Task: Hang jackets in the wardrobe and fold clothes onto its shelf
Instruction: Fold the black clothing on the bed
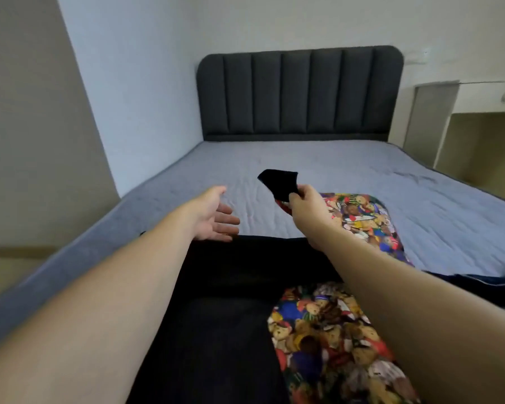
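A grey-covered bed with a dark padded headboard was seen filling the view. Across its near end a black garment with teddy-bear printed sleeves was laid flat (a second printed sleeve was spread beside the right arm). A black cuff was pinched and lifted by the right hand. The left hand was held open, palm up, just above the garment's far edge.
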`<act>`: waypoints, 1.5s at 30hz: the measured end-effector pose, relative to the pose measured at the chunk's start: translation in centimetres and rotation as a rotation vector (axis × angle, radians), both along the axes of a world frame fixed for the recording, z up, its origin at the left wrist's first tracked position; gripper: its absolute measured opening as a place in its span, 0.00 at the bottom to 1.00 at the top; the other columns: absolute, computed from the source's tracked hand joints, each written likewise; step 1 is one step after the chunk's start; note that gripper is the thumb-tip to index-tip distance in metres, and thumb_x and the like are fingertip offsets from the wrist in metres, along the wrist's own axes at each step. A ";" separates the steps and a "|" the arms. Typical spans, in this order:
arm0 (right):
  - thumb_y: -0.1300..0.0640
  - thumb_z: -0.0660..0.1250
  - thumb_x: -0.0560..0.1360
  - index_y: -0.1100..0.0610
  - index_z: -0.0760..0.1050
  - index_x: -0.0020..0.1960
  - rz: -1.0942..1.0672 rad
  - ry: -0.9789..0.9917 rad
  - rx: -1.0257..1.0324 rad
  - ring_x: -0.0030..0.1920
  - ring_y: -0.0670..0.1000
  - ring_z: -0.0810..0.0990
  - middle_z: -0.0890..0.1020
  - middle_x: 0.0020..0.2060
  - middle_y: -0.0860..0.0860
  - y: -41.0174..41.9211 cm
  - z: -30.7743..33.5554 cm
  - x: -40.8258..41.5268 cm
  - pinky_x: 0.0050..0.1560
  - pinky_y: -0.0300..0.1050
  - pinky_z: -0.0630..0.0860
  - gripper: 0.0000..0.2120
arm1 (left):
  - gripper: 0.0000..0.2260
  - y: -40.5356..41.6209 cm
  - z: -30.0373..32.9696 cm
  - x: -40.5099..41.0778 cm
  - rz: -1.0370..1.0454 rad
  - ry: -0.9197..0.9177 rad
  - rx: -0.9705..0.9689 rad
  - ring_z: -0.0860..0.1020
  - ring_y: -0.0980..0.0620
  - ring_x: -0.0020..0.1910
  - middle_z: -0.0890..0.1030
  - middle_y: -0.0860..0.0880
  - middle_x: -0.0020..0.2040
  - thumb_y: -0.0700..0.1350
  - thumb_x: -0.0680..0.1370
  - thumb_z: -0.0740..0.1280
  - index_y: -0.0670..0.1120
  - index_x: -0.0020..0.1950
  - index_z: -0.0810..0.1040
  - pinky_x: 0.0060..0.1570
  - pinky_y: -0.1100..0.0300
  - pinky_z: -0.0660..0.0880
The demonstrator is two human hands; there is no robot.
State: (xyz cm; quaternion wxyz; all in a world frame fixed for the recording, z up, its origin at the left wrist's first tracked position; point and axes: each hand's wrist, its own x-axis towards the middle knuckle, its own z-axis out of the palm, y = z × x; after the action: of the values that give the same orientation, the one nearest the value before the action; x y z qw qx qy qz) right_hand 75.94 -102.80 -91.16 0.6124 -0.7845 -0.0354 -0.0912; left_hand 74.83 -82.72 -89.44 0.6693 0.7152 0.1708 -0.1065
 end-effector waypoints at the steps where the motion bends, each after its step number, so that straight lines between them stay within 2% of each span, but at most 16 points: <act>1: 0.59 0.56 0.79 0.59 0.74 0.53 0.092 0.077 0.141 0.41 0.52 0.81 0.81 0.45 0.55 3.3 -0.9 -0.7 0.35 0.45 0.75 0.09 | 0.28 2.2 -0.9 -0.6 0.021 0.024 -0.015 0.79 0.39 0.50 0.78 0.39 0.57 0.64 0.79 0.53 0.42 0.64 0.68 0.43 0.46 0.76; 4: 0.59 0.57 0.78 0.56 0.76 0.45 0.140 0.162 0.129 0.41 0.53 0.80 0.80 0.43 0.54 9.1 -4.2 -2.4 0.34 0.41 0.70 0.09 | 0.29 7.0 -4.7 -2.2 0.087 0.136 -0.014 0.79 0.42 0.45 0.80 0.43 0.49 0.68 0.76 0.56 0.42 0.56 0.73 0.43 0.48 0.75; 6: 0.54 0.55 0.79 0.55 0.75 0.48 0.036 0.094 -0.194 0.42 0.52 0.77 0.79 0.43 0.51 9.1 -6.2 -2.8 0.37 0.43 0.71 0.11 | 0.21 7.9 -7.2 -2.8 0.136 0.165 0.024 0.80 0.44 0.40 0.81 0.44 0.43 0.61 0.77 0.63 0.44 0.54 0.78 0.37 0.53 0.76; 7: 0.52 0.53 0.79 0.55 0.75 0.50 -0.019 0.068 -0.410 0.45 0.53 0.77 0.79 0.45 0.51 8.2 -7.0 -2.7 0.46 0.46 0.73 0.13 | 0.16 7.7 -8.4 -2.7 0.190 0.139 0.040 0.80 0.45 0.38 0.81 0.44 0.41 0.54 0.78 0.65 0.43 0.56 0.78 0.34 0.55 0.75; 9: 0.49 0.50 0.78 0.53 0.73 0.59 -0.107 0.053 -0.850 0.60 0.56 0.73 0.76 0.59 0.53 6.1 -8.0 -2.1 0.67 0.60 0.60 0.17 | 0.13 6.9 -10.3 -2.1 0.317 0.069 0.095 0.76 0.46 0.37 0.79 0.43 0.43 0.41 0.79 0.64 0.38 0.62 0.76 0.34 0.57 0.73; 12: 0.42 0.48 0.78 0.50 0.59 0.73 -0.246 0.180 -1.123 0.76 0.59 0.52 0.58 0.76 0.53 2.9 -8.4 -1.1 0.71 0.65 0.40 0.26 | 0.16 7.4 -11.1 -0.9 0.379 -0.070 0.348 0.77 0.41 0.51 0.78 0.39 0.58 0.37 0.78 0.59 0.38 0.65 0.72 0.46 0.54 0.73; 14: 0.40 0.46 0.78 0.49 0.54 0.76 -0.340 0.289 -1.126 0.76 0.61 0.50 0.54 0.77 0.54 0.8 -8.7 -0.2 0.71 0.65 0.42 0.28 | 0.16 10.2 -10.4 -0.7 0.330 -0.182 0.689 0.76 0.38 0.58 0.77 0.38 0.61 0.39 0.77 0.58 0.41 0.65 0.73 0.53 0.51 0.72; 16: 0.41 0.45 0.79 0.52 0.53 0.76 -0.279 0.421 -1.108 0.75 0.63 0.52 0.53 0.77 0.57 -0.8 -9.1 0.8 0.73 0.63 0.49 0.28 | 0.12 14.3 -10.2 -1.0 0.307 -0.254 0.991 0.77 0.36 0.56 0.78 0.37 0.57 0.39 0.77 0.56 0.41 0.59 0.72 0.48 0.51 0.70; 18: 0.47 0.45 0.81 0.58 0.54 0.76 -0.084 0.564 -1.175 0.75 0.63 0.54 0.54 0.77 0.60 -0.5 -10.0 1.2 0.74 0.59 0.53 0.27 | 0.10 17.9 -10.9 -1.7 0.290 -0.194 1.181 0.76 0.36 0.56 0.77 0.38 0.58 0.40 0.79 0.55 0.42 0.59 0.70 0.48 0.49 0.70; 20: 0.46 0.46 0.80 0.59 0.58 0.75 -0.100 0.679 -1.257 0.74 0.63 0.56 0.58 0.75 0.62 0.0 -11.3 0.7 0.73 0.60 0.53 0.28 | 0.13 19.0 -12.1 -2.7 0.264 -0.110 1.312 0.74 0.38 0.60 0.74 0.39 0.62 0.43 0.81 0.55 0.41 0.63 0.69 0.55 0.46 0.70; 23: 0.45 0.50 0.75 0.58 0.61 0.74 -0.367 0.492 -1.281 0.75 0.64 0.53 0.58 0.75 0.62 1.4 -12.1 0.4 0.72 0.66 0.44 0.31 | 0.16 15.4 -12.6 -1.5 0.247 -0.369 1.534 0.69 0.40 0.63 0.71 0.41 0.65 0.47 0.78 0.57 0.43 0.64 0.70 0.62 0.44 0.65; 26: 0.38 0.45 0.76 0.49 0.53 0.76 -0.303 0.210 -1.294 0.77 0.62 0.44 0.50 0.78 0.57 3.7 -11.8 1.4 0.68 0.69 0.33 0.31 | 0.23 11.2 -12.6 0.5 -0.036 -0.549 1.538 0.58 0.42 0.73 0.63 0.45 0.75 0.58 0.79 0.49 0.52 0.71 0.67 0.68 0.32 0.44; 29: 0.28 0.38 0.72 0.37 0.41 0.76 -0.291 0.352 -1.251 0.76 0.61 0.38 0.42 0.78 0.49 3.5 -14.5 2.2 0.63 0.76 0.32 0.34 | 0.29 12.6 -16.2 2.4 -0.200 -0.314 1.609 0.45 0.45 0.78 0.53 0.50 0.79 0.67 0.77 0.38 0.62 0.77 0.52 0.61 0.27 0.28; 33: 0.26 0.35 0.70 0.35 0.36 0.74 -0.378 0.366 -1.185 0.76 0.60 0.34 0.38 0.77 0.45 2.3 -17.8 2.2 0.61 0.79 0.33 0.35 | 0.31 15.8 -19.6 3.3 -0.178 -0.209 1.503 0.40 0.49 0.78 0.48 0.51 0.80 0.70 0.74 0.35 0.64 0.77 0.42 0.63 0.27 0.29; 42: 0.29 0.35 0.73 0.46 0.37 0.77 -0.246 0.439 -1.274 0.77 0.59 0.40 0.42 0.78 0.55 -1.4 -15.9 -5.1 0.73 0.65 0.36 0.38 | 0.30 12.6 -16.5 -2.0 -0.160 -0.210 1.677 0.36 0.45 0.77 0.41 0.48 0.80 0.64 0.79 0.38 0.55 0.80 0.45 0.65 0.32 0.27; 45: 0.28 0.37 0.73 0.44 0.39 0.77 -0.198 0.459 -1.425 0.77 0.61 0.43 0.45 0.78 0.54 -2.0 -13.6 -8.0 0.66 0.70 0.30 0.37 | 0.31 9.3 -15.9 -7.9 -0.396 -0.338 1.491 0.37 0.47 0.77 0.41 0.51 0.79 0.68 0.77 0.44 0.59 0.78 0.44 0.64 0.32 0.28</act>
State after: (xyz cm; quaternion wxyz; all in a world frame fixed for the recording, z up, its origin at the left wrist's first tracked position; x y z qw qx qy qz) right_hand 67.90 -104.84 -104.74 -0.0622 -0.9895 0.1133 0.0652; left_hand 66.89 -73.46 -105.36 -0.0011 0.9989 -0.0371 0.0290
